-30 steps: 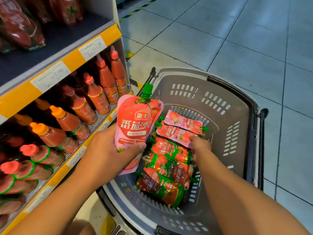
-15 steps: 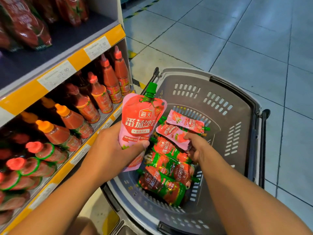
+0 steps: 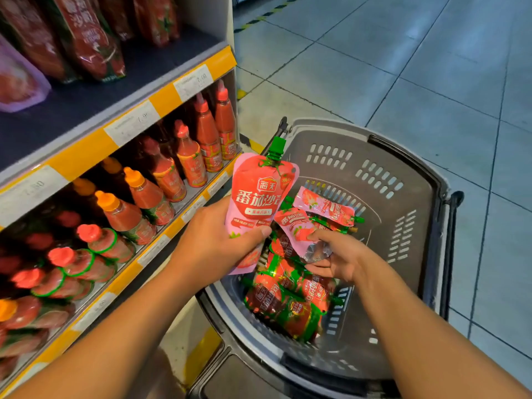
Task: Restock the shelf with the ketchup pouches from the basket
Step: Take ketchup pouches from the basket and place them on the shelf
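Observation:
My left hand (image 3: 213, 243) grips a pink ketchup pouch (image 3: 259, 194) with a green cap, held upright over the near left rim of the grey basket (image 3: 374, 156). My right hand (image 3: 336, 257) pinches a second pink pouch (image 3: 296, 228) by its bottom end and holds it raised above the pile. One more pink pouch (image 3: 328, 207) and several red-and-green pouches (image 3: 290, 300) lie on the basket's floor. The upper shelf (image 3: 121, 79) at left carries standing red pouches (image 3: 86, 36).
The lower shelf holds rows of ketchup bottles (image 3: 184, 156) with red and orange caps, lying and standing close to my left hand. Yellow price rails (image 3: 161, 99) edge both shelves. Grey tiled floor (image 3: 403, 67) stretches beyond the basket, whose black handle (image 3: 452, 254) hangs at right.
My right hand has taken hold of a pink pouch in the basket and lifted it off the pile. My left hand keeps its pouch, a little higher.

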A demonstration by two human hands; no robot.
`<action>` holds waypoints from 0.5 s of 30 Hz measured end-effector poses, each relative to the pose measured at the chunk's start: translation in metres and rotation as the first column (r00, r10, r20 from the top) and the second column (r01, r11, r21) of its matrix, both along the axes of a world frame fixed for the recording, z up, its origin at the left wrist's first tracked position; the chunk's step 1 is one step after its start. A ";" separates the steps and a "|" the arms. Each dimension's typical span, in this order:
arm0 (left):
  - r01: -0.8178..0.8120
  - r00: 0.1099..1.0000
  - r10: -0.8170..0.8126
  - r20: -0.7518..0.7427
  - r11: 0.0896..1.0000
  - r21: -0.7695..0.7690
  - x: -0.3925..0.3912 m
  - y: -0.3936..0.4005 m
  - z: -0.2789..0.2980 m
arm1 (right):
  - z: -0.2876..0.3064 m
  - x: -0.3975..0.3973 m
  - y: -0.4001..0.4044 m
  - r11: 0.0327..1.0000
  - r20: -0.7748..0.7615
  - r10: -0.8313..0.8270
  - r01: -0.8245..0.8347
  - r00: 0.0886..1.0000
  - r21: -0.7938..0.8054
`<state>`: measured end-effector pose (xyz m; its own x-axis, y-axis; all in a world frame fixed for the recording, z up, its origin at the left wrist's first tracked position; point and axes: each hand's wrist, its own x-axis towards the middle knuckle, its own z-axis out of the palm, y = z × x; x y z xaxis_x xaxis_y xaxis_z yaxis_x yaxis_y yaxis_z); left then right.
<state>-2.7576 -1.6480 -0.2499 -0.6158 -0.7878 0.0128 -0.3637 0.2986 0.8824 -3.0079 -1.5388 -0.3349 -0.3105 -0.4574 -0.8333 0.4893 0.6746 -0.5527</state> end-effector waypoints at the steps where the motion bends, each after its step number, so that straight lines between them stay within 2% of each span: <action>1: -0.006 1.000 0.006 -0.006 1.000 -0.002 0.000 0.000 0.001 | 0.009 0.002 0.004 0.999 -0.002 0.002 -0.002 1.000 -0.036; 7: -0.028 1.000 0.028 -0.008 1.000 0.008 -0.001 -0.002 0.000 | 0.045 0.024 0.022 0.957 0.100 -0.050 0.076 0.994 -0.279; 11: -0.050 0.998 0.050 -0.027 0.999 0.004 -0.004 -0.001 0.003 | 0.052 0.054 0.013 0.890 0.087 -0.075 0.106 0.993 -0.443; 15: -0.102 0.963 0.132 -0.235 0.986 0.135 -0.001 -0.001 0.005 | 0.056 0.072 -0.001 0.817 0.081 -0.057 0.094 0.995 -0.568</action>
<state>-2.7591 -1.6495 -0.2446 -0.5093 -0.8591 0.0506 -0.1609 0.1528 0.9751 -2.9354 -1.5396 -0.2792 -0.3236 -0.8337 -0.4475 0.5687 0.2066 -0.7961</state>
